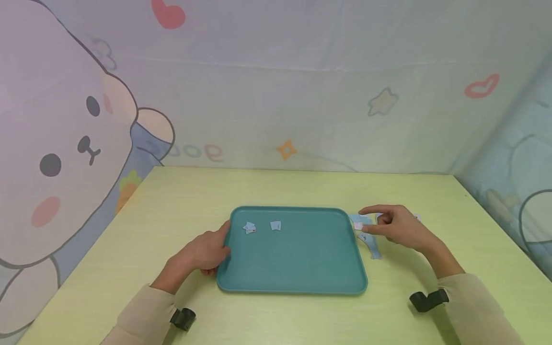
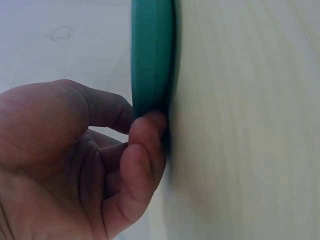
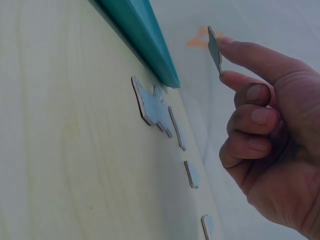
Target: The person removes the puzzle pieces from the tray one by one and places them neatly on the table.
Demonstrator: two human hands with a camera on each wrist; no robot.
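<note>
A teal tray (image 1: 297,258) lies on the table, and two small light-blue puzzle pieces stand out in it: a joined-looking piece (image 1: 249,228) at the left and a single piece (image 1: 276,225) beside it. My left hand (image 1: 210,247) grips the tray's left rim, with the thumb inside it; the left wrist view shows curled fingers (image 2: 139,175) against the tray's outer side (image 2: 152,55). Between thumb and index finger, my right hand (image 1: 398,225) pinches a small pale puzzle piece (image 3: 214,51) above the table. Its other fingers (image 3: 252,117) are curled in.
Several loose puzzle pieces (image 1: 370,245) lie on the table right of the tray, partly under my right hand. The right wrist view shows these pieces (image 3: 155,107) in a row near the tray corner (image 3: 150,40). A printed cloth (image 1: 258,86) hangs behind the table (image 1: 194,187).
</note>
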